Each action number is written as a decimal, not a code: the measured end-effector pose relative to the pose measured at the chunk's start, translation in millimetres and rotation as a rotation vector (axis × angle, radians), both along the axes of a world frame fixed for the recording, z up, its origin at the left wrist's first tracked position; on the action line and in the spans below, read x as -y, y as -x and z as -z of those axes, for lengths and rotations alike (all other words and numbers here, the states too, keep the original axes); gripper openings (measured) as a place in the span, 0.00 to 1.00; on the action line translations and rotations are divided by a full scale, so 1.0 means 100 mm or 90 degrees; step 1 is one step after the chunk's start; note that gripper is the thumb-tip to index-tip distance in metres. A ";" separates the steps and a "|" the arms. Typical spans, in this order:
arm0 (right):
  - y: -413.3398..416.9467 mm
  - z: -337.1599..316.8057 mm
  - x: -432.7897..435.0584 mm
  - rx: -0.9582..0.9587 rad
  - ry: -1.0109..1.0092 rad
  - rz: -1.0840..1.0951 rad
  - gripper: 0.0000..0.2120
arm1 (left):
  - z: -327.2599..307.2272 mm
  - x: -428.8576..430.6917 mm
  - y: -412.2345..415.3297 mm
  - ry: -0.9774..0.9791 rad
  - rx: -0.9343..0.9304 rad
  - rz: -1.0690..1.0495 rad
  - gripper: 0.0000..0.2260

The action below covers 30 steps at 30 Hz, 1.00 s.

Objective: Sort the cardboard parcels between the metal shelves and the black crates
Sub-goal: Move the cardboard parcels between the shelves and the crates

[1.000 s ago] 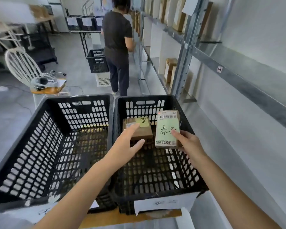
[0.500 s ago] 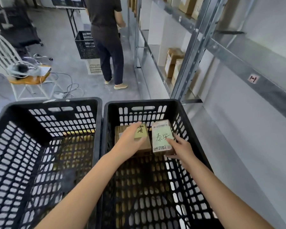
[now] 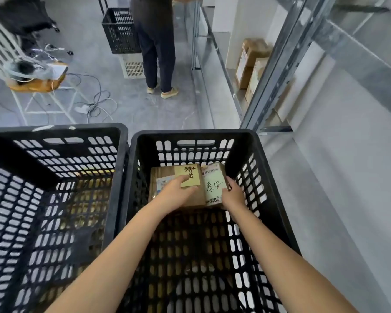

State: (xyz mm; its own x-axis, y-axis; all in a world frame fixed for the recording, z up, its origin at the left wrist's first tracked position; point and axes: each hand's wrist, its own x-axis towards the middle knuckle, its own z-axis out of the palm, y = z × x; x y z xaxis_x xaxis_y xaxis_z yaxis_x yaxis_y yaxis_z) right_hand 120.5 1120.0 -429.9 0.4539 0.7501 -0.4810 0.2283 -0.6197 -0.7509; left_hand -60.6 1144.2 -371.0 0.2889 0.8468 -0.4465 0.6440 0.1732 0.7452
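Since half a second ago I see both hands lower in the right black perforated plastic crate (image 3: pixel 251 154), the two parcels now down by its far wall at 12 o'clock. My left hand (image 3: pixel 175 194) lies flat on the brown cardboard parcel with the yellow note (image 3: pixel 167 177), fingers spread, not wrapped. My right hand (image 3: pixel 233 195) clasps the pale green-labelled cardboard parcel (image 3: pixel 213 185), touching the brown one's 3 o'clock side. The left black crate (image 3: pixel 113 141) sits at 9 o'clock; the metal shelves (image 3: pixel 271 71) at 1 o'clock.
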 end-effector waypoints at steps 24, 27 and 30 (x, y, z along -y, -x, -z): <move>-0.15 -0.25 0.24 0.202 -0.043 -0.095 0.18 | -0.02 0.19 -0.17 -0.159 -0.029 0.107 0.23; -0.16 -0.59 0.38 0.265 -0.086 -0.176 0.19 | -0.17 0.22 -0.15 -0.212 -0.049 0.158 0.25; -0.13 -0.93 0.46 0.357 -0.133 -0.225 0.20 | -0.38 0.22 -0.07 -0.285 -0.066 0.177 0.27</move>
State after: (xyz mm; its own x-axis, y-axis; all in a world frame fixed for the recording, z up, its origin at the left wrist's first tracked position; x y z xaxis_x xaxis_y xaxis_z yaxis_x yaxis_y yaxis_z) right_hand 133.8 1073.6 -336.4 0.3033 0.9499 -0.0753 0.7781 -0.2925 -0.5559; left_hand -53.7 1122.6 -333.4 0.5031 0.8588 -0.0973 0.6945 -0.3347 0.6369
